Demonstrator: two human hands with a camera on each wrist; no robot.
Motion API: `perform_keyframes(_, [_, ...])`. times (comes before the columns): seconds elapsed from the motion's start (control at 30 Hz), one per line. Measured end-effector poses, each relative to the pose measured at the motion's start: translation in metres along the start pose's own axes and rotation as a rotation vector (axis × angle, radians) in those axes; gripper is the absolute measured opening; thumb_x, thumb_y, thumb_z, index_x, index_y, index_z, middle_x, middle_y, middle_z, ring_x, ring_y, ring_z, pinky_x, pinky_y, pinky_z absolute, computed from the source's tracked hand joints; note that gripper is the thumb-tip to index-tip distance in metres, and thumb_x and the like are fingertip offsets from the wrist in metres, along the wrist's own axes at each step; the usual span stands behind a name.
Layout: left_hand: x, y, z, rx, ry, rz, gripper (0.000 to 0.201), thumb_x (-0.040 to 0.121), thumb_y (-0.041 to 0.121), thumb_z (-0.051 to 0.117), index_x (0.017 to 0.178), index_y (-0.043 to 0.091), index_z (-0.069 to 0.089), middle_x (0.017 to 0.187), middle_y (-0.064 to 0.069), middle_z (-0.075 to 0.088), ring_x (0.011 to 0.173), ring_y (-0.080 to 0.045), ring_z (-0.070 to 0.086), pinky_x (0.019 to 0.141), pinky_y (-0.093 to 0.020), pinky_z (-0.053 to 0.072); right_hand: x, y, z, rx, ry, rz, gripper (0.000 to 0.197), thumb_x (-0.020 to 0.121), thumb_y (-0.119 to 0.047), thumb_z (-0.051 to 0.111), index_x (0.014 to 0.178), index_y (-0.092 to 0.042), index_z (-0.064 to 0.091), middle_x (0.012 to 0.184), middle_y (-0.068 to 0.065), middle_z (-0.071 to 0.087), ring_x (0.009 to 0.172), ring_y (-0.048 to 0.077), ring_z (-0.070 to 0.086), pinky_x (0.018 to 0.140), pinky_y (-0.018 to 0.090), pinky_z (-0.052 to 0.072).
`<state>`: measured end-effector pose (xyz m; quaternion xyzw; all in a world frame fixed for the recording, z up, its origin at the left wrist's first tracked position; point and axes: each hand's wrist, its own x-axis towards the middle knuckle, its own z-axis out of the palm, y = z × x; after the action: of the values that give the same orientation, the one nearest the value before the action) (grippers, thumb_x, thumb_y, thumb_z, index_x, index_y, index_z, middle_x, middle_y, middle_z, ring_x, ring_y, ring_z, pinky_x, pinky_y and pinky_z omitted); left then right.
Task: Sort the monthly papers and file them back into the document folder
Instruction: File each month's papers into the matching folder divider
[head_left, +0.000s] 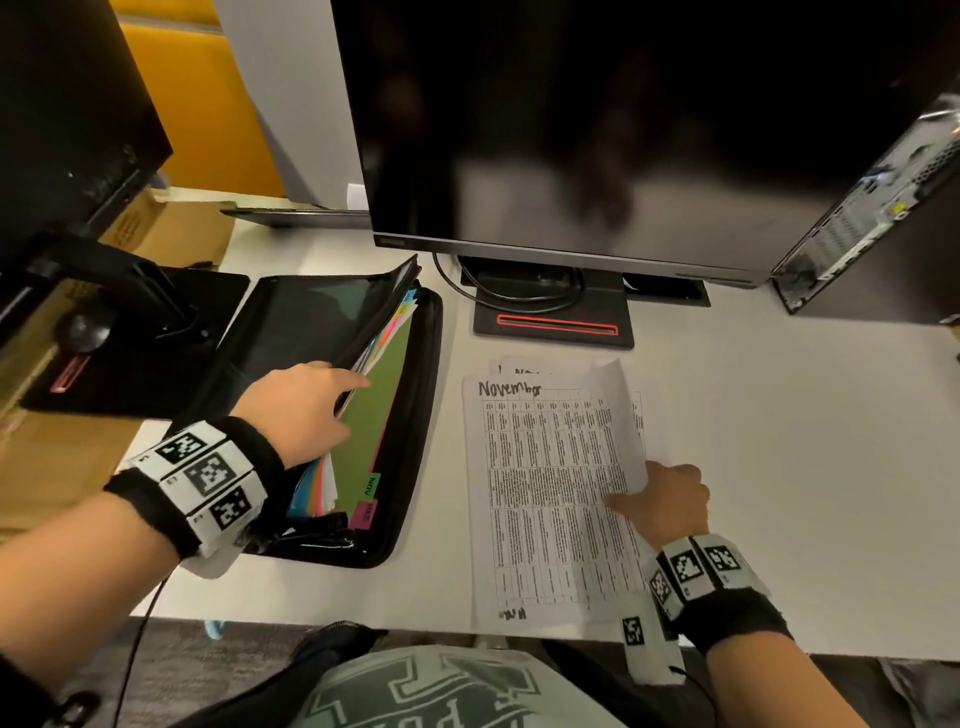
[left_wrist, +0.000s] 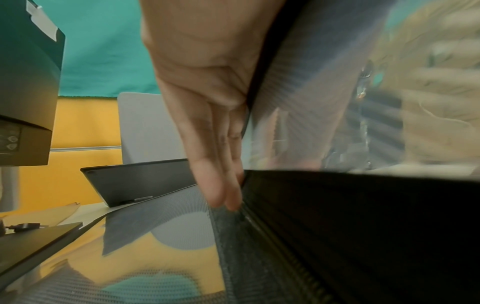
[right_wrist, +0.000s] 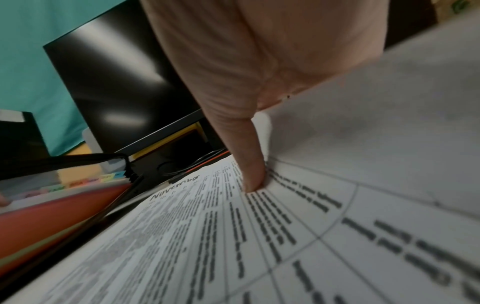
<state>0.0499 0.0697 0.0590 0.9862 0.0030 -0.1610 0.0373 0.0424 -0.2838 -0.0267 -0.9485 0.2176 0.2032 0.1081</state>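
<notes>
Although the document folder (head_left: 332, 415) already lies unzipped on the white surface (head_left: 779, 467), with its coloured dividers fanned and the green section tabbed NOV (head_left: 370, 486) exposed, the filing looks only partly done. A stack of papers (head_left: 550, 499) still sits on the surface just right of the folder, its top sheet headed "November" in handwriting, and at least one more sheet peeks out from under its far edge. How many months are already filed cannot be told from here (the earlier sections are bunched under the held-back pockets). My judgement: the November sheets are the step in hand, and whatever lies beneath them remains to be sorted.

The left hand (head_left: 298, 410) grips the bundle of front pockets and dividers, thumb over their edge and fingers (left_wrist: 218, 191) lying fairly straight along the other side, holding them tilted back so the green section stays open. The right hand (head_left: 670, 501) pinches the right edge of the top sheet, thumb (right_wrist: 253, 174) pressed on the printed face and the other fingers curled beneath, so that edge curls up off the stack while the rest of the sheet stays flat.
</notes>
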Motion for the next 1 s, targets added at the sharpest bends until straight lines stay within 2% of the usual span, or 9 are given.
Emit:
perform_keyframes(0.13, [0.002,-0.001,0.004,-0.002,0.002,-0.001,0.058,0.080,0.021,0.059,0.133,0.039,0.046,0.122,0.002,0.054,0.102,-0.020,0.059,0.078,-0.029,0.048,0.000,-0.001,-0.009,-0.048,-0.036,0.016,0.061,0.072,-0.049,0.072,0.119,-0.013,0.054,0.122,0.014,0.042,0.115,0.032,0.041,0.093,0.040,0.043])
perform_keyframes(0.37, [0.003,-0.002,0.008,0.006,0.011,-0.004,0.059,0.079,0.022,0.059,0.133,0.040,0.046,0.125,0.002,0.055,0.102,-0.022,0.060,0.076,-0.030,0.050,-0.009,0.005,-0.005,0.039,0.151,-0.184,0.039,0.084,-0.017,0.064,0.117,-0.001,0.051,0.124,0.017,0.045,0.111,0.032,0.043,0.093,0.038,0.041])
perform_keyframes(0.43, [0.003,-0.003,0.009,0.006,0.013,0.000,0.059,0.078,0.023,0.060,0.133,0.040,0.046,0.124,0.002,0.055,0.102,-0.022,0.060,0.076,-0.030,0.050,-0.014,0.003,-0.002,0.018,0.171,-0.229,0.044,0.085,-0.011,0.060,0.124,-0.003,0.044,0.125,0.017,0.045,0.110,0.031,0.045,0.092,0.038,0.042])
perform_keyframes(0.53, [0.004,-0.003,0.009,0.005,0.014,-0.001,0.059,0.079,0.023,0.060,0.133,0.040,0.046,0.125,0.001,0.055,0.102,-0.022,0.060,0.076,-0.030,0.049,-0.018,-0.001,-0.001,0.033,0.186,-0.276,0.066,0.083,-0.001,0.053,0.141,-0.009,0.022,0.120,0.017,0.047,0.103,0.031,0.048,0.087,0.040,0.044])
perform_keyframes(0.63, [0.004,-0.004,0.009,0.003,0.015,0.003,0.059,0.079,0.022,0.060,0.133,0.040,0.046,0.125,0.002,0.055,0.102,-0.022,0.060,0.076,-0.030,0.050,-0.019,-0.002,-0.006,0.120,0.200,-0.280,0.075,0.083,0.001,0.050,0.145,-0.014,0.011,0.115,0.017,0.049,0.095,0.033,0.055,0.082,0.041,0.047])
perform_keyframes(0.73, [0.004,-0.005,0.010,-0.003,0.015,0.008,0.058,0.079,0.022,0.060,0.133,0.040,0.046,0.125,0.002,0.055,0.102,-0.022,0.060,0.076,-0.030,0.049,-0.018,0.001,-0.009,0.041,0.163,-0.303,0.061,0.088,-0.002,0.045,0.143,-0.016,0.021,0.112,0.014,0.049,0.091,0.030,0.057,0.078,0.039,0.048])
perform_keyframes(0.8, [0.004,-0.005,0.010,-0.003,0.013,0.012,0.058,0.079,0.022,0.060,0.133,0.039,0.046,0.125,0.002,0.055,0.103,-0.021,0.060,0.077,-0.029,0.049,-0.016,0.003,-0.005,-0.047,0.143,-0.293,0.049,0.090,-0.006,0.045,0.137,-0.013,0.033,0.114,0.012,0.049,0.098,0.029,0.053,0.081,0.038,0.047])
perform_keyframes(0.93, [0.005,-0.006,0.011,-0.001,0.009,0.016,0.058,0.080,0.023,0.060,0.133,0.040,0.045,0.126,0.002,0.055,0.102,-0.021,0.060,0.077,-0.029,0.050,-0.007,0.004,-0.004,-0.188,0.181,-0.219,0.023,0.089,-0.017,0.050,0.110,-0.010,0.056,0.116,0.009,0.047,0.107,0.026,0.042,0.085,0.036,0.043])
perform_keyframes(1.0, [0.005,-0.006,0.011,-0.005,0.003,0.020,0.058,0.079,0.024,0.059,0.133,0.041,0.045,0.127,0.002,0.054,0.103,-0.021,0.060,0.078,-0.030,0.050,-0.001,-0.001,-0.011,-0.161,0.131,-0.191,0.026,0.088,-0.028,0.054,0.101,-0.007,0.059,0.114,0.011,0.048,0.107,0.027,0.042,0.085,0.035,0.041])
